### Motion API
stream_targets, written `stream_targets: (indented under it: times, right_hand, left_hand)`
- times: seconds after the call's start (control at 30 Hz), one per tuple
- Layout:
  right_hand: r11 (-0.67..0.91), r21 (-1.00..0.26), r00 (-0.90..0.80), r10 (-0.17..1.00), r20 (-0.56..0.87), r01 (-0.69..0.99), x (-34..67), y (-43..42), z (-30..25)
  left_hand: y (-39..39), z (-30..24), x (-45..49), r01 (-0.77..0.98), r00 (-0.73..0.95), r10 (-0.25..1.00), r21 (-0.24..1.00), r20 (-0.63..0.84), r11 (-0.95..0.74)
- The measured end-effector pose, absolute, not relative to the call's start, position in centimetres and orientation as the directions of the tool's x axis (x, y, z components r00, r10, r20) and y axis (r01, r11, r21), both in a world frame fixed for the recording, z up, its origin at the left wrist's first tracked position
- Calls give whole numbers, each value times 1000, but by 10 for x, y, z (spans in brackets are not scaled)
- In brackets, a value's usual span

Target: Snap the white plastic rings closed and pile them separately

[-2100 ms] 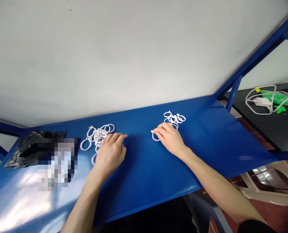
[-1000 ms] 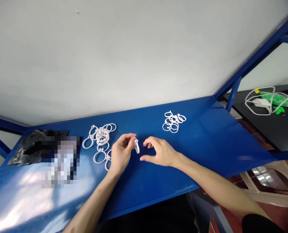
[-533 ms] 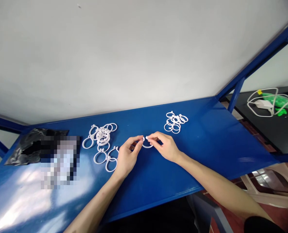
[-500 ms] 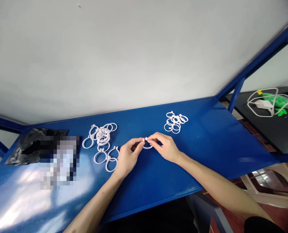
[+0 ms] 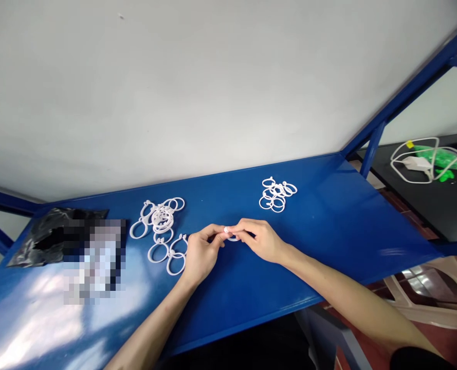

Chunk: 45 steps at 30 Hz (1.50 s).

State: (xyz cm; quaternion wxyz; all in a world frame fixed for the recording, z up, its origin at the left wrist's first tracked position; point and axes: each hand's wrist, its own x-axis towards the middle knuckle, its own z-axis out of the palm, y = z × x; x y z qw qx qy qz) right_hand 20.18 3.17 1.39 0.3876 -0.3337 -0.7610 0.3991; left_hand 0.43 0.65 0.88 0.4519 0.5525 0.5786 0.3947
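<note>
1. The ring [image 5: 233, 239] was between the two hands, over the middle of the table [image 5: 232, 303], at the fingertips and not inside the palms.
2. The left hand [image 5: 202, 253] had its thumb and forefinger pressed together on the ring, on its left part.
3. The right hand [image 5: 262, 240] pinched the right part in the same manner, and the fingertips of both hands met, or almost met; exactly which, I could not tell.
4. Just beside the left hand, some loose rings [image 5: 170, 254] reached as far as its edge in the view, and behind them was the left heap [image 5: 161, 218].
5. The right heap [image 5: 277, 190] lay farther back, near the right hand but apart from it.
6. At the far left there were a black bag [image 5: 45, 234] and a blurred packet [image 5: 103, 257], both well apart from the hands.
7. Between the hands and the wall [image 5: 213, 92] stretched bare blue surface.
8. The ring had its small white knob part at the fingertips, towards the wall, while its visible curve bowed towards the person. This curve ran from left to right; its tilt was hidden by the fingers.
</note>
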Motion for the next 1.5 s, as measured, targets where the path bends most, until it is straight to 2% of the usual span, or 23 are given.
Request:
stream_targets:
  times: [0.17,0.33,0.5,0.6,0.67,0.73,0.83,1.0,1.1,1.27,1.5]
  right_hand:
    - [470,-866,-515,792,327,173,202,30,12]
    - [553,-810,-537,751,383,195,202,31,11]
    - [614,-763,-535,722,439,202,201,35,11]
    - [639,-681,-498,747,440,357,204,43,10]
    - [594,-605,-389,805,449,531,211,51,10]
    - [506,-532,-248,840,483,679,224,62,11]
    - [400,-409,-121,819,560,820,247,80,13]
    - [242,-318,-37,843,536,917,268,98,7]
    - [236,-311,-36,844,535,921,269,99,3]
    - [250,-325,-36,839,543,912,265,93,6]
    - [360,-348,-122,825,551,866,256,85,8]
  left_hand:
    - [3,10,6,417,-21,999,908,-27,33]
    - [3,9,5,477,-12,997,877,75,-60]
    - [8,15,2,549,116,976,807,186,-220]
    - [14,20,-6,617,202,944,715,261,-330]
    - [20,22,-16,698,188,924,616,333,-364]
    - [27,21,-30,808,120,905,489,409,-329]
    - [37,22,-51,940,-8,886,305,463,-151]
    - [40,28,-70,982,-158,930,152,331,112]
    - [39,30,-75,982,-173,954,119,244,148]
    - [41,31,-81,984,-152,966,120,209,130]
    - [44,24,-77,984,-174,940,81,294,157]
